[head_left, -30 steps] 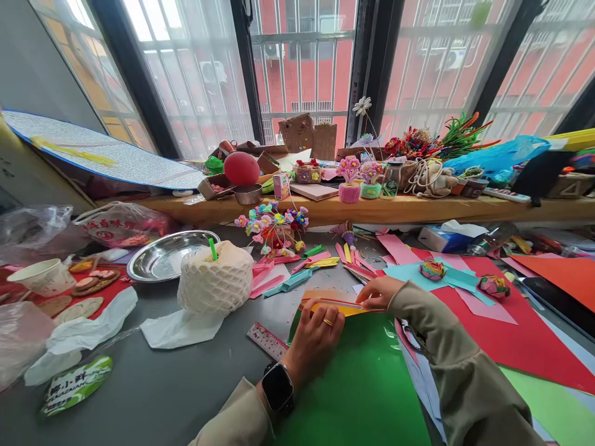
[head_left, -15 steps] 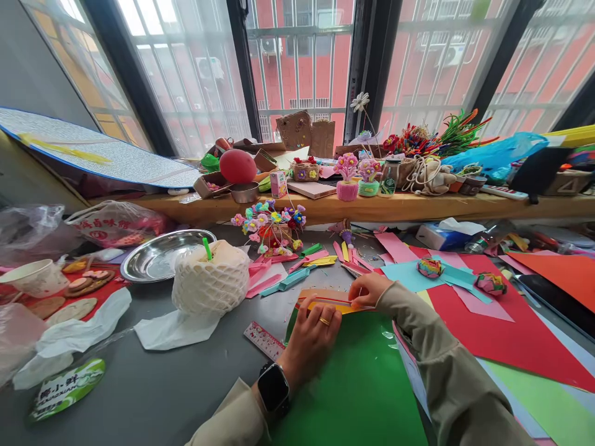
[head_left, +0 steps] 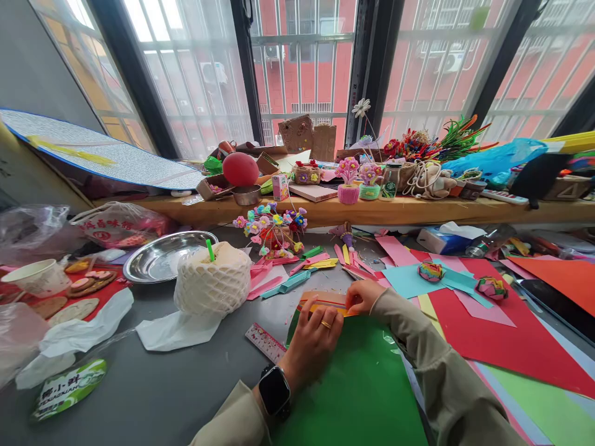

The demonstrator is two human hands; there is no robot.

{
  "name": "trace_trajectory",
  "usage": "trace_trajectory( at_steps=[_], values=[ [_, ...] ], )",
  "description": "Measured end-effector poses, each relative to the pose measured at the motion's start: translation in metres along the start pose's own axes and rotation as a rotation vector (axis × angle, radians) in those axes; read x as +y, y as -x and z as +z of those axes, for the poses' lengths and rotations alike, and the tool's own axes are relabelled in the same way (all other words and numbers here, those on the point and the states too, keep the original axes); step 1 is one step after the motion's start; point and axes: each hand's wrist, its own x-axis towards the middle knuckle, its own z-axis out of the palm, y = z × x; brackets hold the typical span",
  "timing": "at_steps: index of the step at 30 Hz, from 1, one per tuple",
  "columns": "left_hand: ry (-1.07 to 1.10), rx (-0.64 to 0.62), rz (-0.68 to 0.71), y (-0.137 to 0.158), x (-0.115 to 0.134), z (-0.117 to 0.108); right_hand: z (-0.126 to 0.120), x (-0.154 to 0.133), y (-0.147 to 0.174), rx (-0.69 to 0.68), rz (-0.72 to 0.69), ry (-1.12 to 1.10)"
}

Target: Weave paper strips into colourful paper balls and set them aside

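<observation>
My left hand (head_left: pixel 312 339) rests on a green sheet (head_left: pixel 362 384), its curled fingers holding down a folded strip of orange paper (head_left: pixel 349 309). A gold ring is on one finger and a smartwatch (head_left: pixel 274 390) on the wrist. Close beside it, my right hand (head_left: pixel 365 296) pinches the strip's right part, the fingertips partly hidden. Under the left hand's outer side lies a pink patterned ruler (head_left: pixel 264 342). Beyond the hands are folded paper strips (head_left: pixel 290 283) in blue, pink and yellow.
A coconut in white foam netting (head_left: pixel 214 282) stands left, before a steel plate (head_left: pixel 160 254). Red card (head_left: pixel 488 334) with two paper rosettes lies right. Behind stand a bunch of small flowers (head_left: pixel 272 226) and a crowded wooden ledge (head_left: pixel 395 214).
My right hand has shifted slightly left, nearer to my left hand, along the orange paper. Its fingers look more curled. My left hand stays on the paper.
</observation>
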Motion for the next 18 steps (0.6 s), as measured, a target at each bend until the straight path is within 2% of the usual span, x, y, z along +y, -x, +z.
trace_trajectory(
  at_steps=[12, 18],
  values=[
    [0.033, 0.02, -0.039, -0.0038, -0.0004, -0.0022, 0.0045, 0.0063, -0.0027, -0.019, -0.045, -0.164],
    [0.024, 0.003, -0.069, -0.0043, -0.0006, -0.0024, 0.0015, 0.0059, -0.0018, 0.079, -0.114, -0.224]
  ],
)
